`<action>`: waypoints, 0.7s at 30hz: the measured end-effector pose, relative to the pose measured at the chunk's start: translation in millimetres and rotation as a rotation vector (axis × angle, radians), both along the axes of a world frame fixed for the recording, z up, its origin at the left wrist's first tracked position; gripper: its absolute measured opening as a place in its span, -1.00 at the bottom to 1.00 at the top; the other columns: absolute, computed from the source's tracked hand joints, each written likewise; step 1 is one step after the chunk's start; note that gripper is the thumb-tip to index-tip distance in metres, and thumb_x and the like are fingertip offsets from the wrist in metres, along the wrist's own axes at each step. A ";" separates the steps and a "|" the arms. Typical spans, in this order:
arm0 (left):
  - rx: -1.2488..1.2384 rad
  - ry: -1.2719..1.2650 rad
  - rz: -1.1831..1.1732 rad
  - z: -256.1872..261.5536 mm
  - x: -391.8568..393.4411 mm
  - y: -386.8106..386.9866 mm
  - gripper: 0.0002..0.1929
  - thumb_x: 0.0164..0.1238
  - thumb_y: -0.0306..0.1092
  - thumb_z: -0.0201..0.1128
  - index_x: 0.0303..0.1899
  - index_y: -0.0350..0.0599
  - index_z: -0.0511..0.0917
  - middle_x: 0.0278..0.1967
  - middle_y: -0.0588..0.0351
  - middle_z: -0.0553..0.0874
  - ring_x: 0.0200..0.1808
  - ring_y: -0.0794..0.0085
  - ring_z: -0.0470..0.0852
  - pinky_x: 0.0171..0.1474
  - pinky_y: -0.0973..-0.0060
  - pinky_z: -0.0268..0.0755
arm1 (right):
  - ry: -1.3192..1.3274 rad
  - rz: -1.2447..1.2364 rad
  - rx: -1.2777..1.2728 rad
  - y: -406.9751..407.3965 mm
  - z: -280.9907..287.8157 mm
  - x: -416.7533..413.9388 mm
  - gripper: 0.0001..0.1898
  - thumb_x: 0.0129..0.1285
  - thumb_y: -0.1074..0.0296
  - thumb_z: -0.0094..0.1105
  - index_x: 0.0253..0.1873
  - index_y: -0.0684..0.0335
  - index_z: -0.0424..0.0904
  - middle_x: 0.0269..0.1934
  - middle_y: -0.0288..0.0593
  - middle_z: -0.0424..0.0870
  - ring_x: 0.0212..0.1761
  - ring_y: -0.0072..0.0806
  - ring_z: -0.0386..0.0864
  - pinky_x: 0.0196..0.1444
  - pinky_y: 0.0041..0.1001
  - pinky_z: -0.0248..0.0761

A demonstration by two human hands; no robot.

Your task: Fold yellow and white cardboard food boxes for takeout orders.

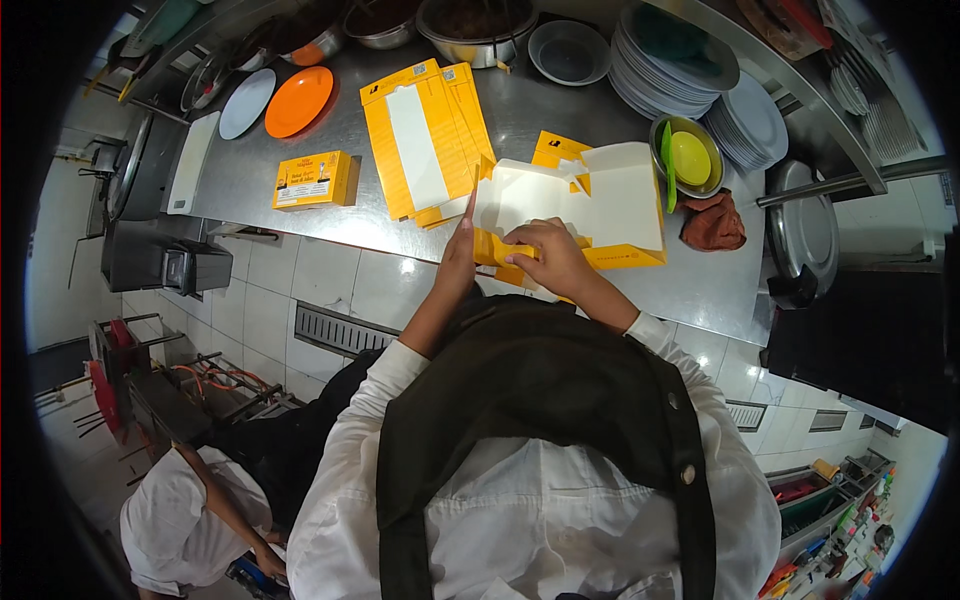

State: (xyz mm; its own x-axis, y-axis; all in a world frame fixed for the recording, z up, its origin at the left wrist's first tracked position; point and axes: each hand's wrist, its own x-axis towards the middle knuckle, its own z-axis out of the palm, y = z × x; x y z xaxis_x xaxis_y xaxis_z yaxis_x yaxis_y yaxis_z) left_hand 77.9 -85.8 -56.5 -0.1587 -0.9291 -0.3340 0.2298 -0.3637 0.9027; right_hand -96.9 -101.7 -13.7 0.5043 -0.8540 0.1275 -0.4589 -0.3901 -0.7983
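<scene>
A partly folded cardboard box (pixel 626 199), yellow outside and white inside, lies before me at the steel table's front edge. Its lid panel is spread to the right. My left hand (pixel 456 251) holds the box's left side, with the palm along the outside of the wall. The fingers of my right hand (pixel 551 253) are bent around a yellow flap at the front left corner. The hand hides part of that corner. To the left, several flat yellow box blanks (pixel 375 135) lie in a loose stack. Further left sits a closed yellow box (pixel 307 181) bearing print.
An orange plate (pixel 299 102), a white plate (pixel 247 105) and a white cutting board (pixel 193 163) lie left. Plate stacks (pixel 660 75), a steel bowl (pixel 718 181) and a brown cloth (pixel 712 225) stand right. Steel bowls (pixel 476 51) line the back. Another person (pixel 199 510) is low at left.
</scene>
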 end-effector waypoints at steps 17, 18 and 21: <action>-0.313 -0.013 0.025 66.2 -18.3 -3.3 -0.49 0.47 -0.15 -0.51 0.30 -0.22 0.10 0.28 -0.03 0.21 0.31 0.29 0.16 0.33 0.48 -0.07 | -0.402 -0.120 0.420 21.7 21.1 0.2 -0.73 0.07 0.48 0.19 -0.09 0.42 0.53 -0.22 0.01 0.63 -0.22 -0.33 0.59 -0.14 -0.48 0.39; -0.313 -0.011 0.029 61.5 -18.3 -2.7 -0.49 0.47 -0.15 -0.51 0.30 -0.22 0.10 0.28 -0.03 0.21 0.31 0.29 0.16 0.33 0.48 -0.07 | -0.408 -0.094 0.412 24.5 28.2 -1.1 -0.75 0.08 0.50 0.18 -0.11 0.44 0.53 -0.21 0.03 0.62 -0.23 -0.33 0.59 -0.15 -0.49 0.40; -0.309 0.040 0.021 50.6 -20.1 -3.0 -0.45 0.46 -0.03 -0.42 0.29 -0.24 0.13 0.30 -0.03 0.18 0.32 0.31 0.13 0.34 0.50 -0.15 | -0.335 -0.062 0.395 29.8 39.6 -1.3 -0.80 0.12 0.53 0.15 -0.15 0.47 0.52 -0.22 -0.02 0.60 -0.22 -0.44 0.54 -0.13 -0.53 0.37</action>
